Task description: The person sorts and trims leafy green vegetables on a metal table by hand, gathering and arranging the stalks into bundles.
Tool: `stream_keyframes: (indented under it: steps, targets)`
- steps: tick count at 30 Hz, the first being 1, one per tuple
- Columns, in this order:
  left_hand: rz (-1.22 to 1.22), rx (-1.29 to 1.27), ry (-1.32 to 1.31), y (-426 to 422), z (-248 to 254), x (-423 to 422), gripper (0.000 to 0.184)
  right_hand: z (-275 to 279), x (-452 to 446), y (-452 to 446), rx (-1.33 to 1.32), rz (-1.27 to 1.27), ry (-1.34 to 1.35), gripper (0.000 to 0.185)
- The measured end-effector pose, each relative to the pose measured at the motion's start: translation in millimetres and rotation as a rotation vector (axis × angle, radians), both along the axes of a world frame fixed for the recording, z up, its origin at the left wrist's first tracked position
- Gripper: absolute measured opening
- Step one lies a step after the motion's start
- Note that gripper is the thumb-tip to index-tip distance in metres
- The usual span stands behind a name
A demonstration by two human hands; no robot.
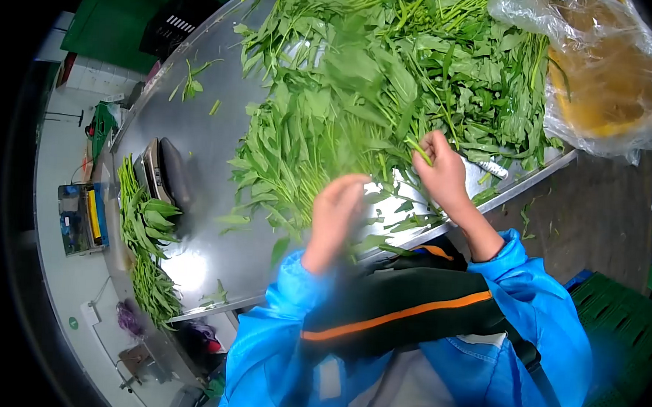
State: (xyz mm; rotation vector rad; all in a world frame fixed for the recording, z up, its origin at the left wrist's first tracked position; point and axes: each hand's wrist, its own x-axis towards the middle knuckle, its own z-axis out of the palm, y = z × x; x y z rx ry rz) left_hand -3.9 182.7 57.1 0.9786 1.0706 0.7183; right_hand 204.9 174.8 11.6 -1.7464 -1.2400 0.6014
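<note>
A large heap of leafy green stalks, like water spinach (299, 154), covers much of the metal table (205, 116). My right hand (443, 176) is closed on a green stalk (419, 152), pinched between thumb and fingers at the near side of the heap. My left hand (336, 215) is left of it, just over the table's near edge, smeared by motion; its grip is unclear. Above the hands, some leaves (359, 69) are also blurred. Beside my right hand lies a dark and silver object (490, 168), partly hidden by greens.
A weighing scale (158, 169) stands at the table's left, with a bundle of greens (147, 246) beside it. Clear plastic (606, 71) with a yellow round container is at upper right. Green crates (622, 329) stand at lower right. Loose leaves lie along the near edge (518, 188).
</note>
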Motion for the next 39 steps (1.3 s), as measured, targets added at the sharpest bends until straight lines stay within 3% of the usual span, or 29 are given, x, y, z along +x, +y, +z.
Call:
stream_keyframes:
  steps: [2,6,9,10,13,14,15,18,20,23,25,26,29,30,32,35,36,39]
  targets:
    - [0.064,-0.089,-0.035,5.0,12.7,18.7,0.022,8.2,-3.4,-4.8,-0.012,0.042,-0.178,0.015]
    - [0.175,-0.183,-0.049,3.7,2.1,42.6,0.021,9.8,-17.4,-12.6,0.404,0.189,-0.478,0.019]
    - [0.124,-0.238,0.109,-1.0,-8.5,45.8,0.02,5.8,-29.0,-25.1,0.346,0.283,-0.591,0.021]
    - [0.136,-0.223,0.075,-1.9,-16.1,41.7,0.027,9.2,-31.2,-26.2,0.35,0.26,-0.561,0.018]
    - [0.313,-0.194,-0.011,6.5,-35.2,30.8,0.028,4.1,-24.4,-39.3,0.111,0.3,-0.373,0.016]
    - [0.356,-0.22,-0.223,12.5,-39.4,18.8,0.02,2.8,-19.6,-45.1,0.079,0.33,-0.352,0.02]
    - [0.418,-0.179,-0.226,19.3,-37.7,6.9,0.022,0.7,-13.6,-53.7,0.034,0.402,-0.345,0.022]
    - [0.382,-0.147,-0.102,31.4,-22.8,-9.3,0.024,4.0,0.3,-66.5,-0.101,0.585,-0.33,0.032]
    - [0.303,-0.186,-0.079,25.3,-27.9,-9.2,0.023,23.8,-3.3,-54.2,0.01,0.444,-0.27,0.03]
    - [0.213,-0.193,-0.091,13.0,-28.8,3.1,0.029,24.9,-16.6,-35.4,-0.069,0.492,-0.187,0.032]
    - [0.178,-0.223,-0.154,6.7,-22.7,7.3,0.034,11.7,-23.3,-29.7,-0.317,0.699,-0.115,0.037]
    - [0.194,-0.167,-0.067,4.9,-26.2,4.7,0.041,11.1,-21.1,-28.8,-0.418,0.681,0.148,0.031]
    - [0.12,-0.105,0.144,-4.2,-37.1,-20.6,0.035,7.6,-11.9,-35.0,-0.234,0.395,0.738,0.029]
    - [-0.134,-0.085,0.221,-13.7,-49.7,-26.5,0.03,1.3,-8.2,-36.0,-0.14,0.384,0.563,0.028]
    - [-0.588,-0.137,0.323,-35.5,-47.5,-24.4,0.021,3.0,-8.3,-39.5,-0.135,0.287,0.515,0.025]
    - [-0.437,-0.089,0.264,-40.7,-49.7,-15.9,0.022,13.5,-16.4,-41.7,-0.088,0.2,0.502,0.023]
    - [-0.317,-0.246,0.29,-28.6,-39.3,-10.7,0.028,18.3,-18.4,-41.8,-0.079,0.196,0.475,0.023]
    - [0.028,-0.158,0.144,-14.9,-25.5,-4.4,0.03,11.9,-21.5,-45.8,-0.034,0.243,0.382,0.021]
